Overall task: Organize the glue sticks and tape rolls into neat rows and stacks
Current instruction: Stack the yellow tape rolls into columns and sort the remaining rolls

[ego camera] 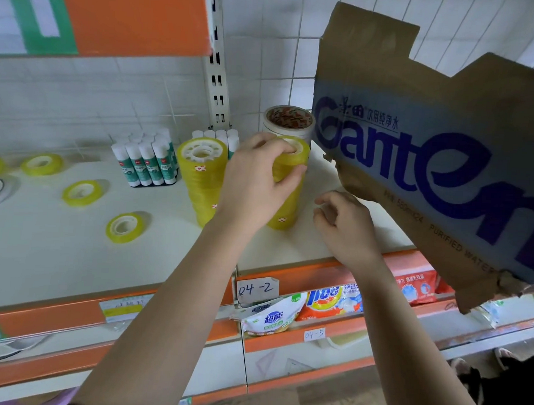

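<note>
left hand [254, 183]: fingers wrapped around top of a tall yellow tape stack [286, 188] on the white shelf [71, 254] | right hand [344, 228]: loosely curled, empty, just right of it | second tape stack [200, 180] just left | glue sticks [147, 162] behind | 3 loose tape rolls [124, 227] further left | cardboard box [447, 168] at right

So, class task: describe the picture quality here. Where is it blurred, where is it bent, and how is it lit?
Head view: wide-angle bending curves the shelf edge and tilts the upright; the sign at top left and the far-left tape rolls are soft; the hands and tape stacks are sharper; light is even, shadows faint.
</note>
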Motion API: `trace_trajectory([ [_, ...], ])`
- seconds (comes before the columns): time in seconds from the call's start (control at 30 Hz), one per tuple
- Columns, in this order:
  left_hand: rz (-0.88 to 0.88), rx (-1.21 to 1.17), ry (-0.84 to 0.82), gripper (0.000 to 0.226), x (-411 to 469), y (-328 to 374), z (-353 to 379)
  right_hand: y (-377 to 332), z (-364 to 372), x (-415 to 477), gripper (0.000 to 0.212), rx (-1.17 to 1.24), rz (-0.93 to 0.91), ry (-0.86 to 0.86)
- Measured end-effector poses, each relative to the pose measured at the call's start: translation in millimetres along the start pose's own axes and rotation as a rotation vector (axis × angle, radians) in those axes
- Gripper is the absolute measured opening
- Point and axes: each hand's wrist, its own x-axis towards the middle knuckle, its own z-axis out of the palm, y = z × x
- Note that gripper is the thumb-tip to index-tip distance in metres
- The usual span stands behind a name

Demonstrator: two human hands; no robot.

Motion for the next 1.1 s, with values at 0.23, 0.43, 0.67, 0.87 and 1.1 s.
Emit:
trace_trajectory([
  [0.23, 0.0, -0.018, 0.015, 0.035, -1, -1, 0, -1, 0, -1, 0.019, -0.006, 0.012, -0.007],
  [0.43, 0.006, 0.008, -0.008, 0.033, -1, -1, 2, -5, -3, -2, 0.02, -0.001, 0.017, -0.015],
  [0.67, 0.103, -0.01, 0.021, 0.042, -2, 7, -14, -19, -21, -4, 0.023, 0.153, 0.027, 0.131],
  [0.87, 0.285, 0.099, 0.197, 0.022, -11, 1, -55, -63, -48, 3, 0.024, 0.143, -0.239, 0.468],
  [1.1, 0.18, 0.315, 0.222, 0.022, -34, -63, -110, -143, -33, 3, 0.017, 0.147, -0.581, 0.46],
])
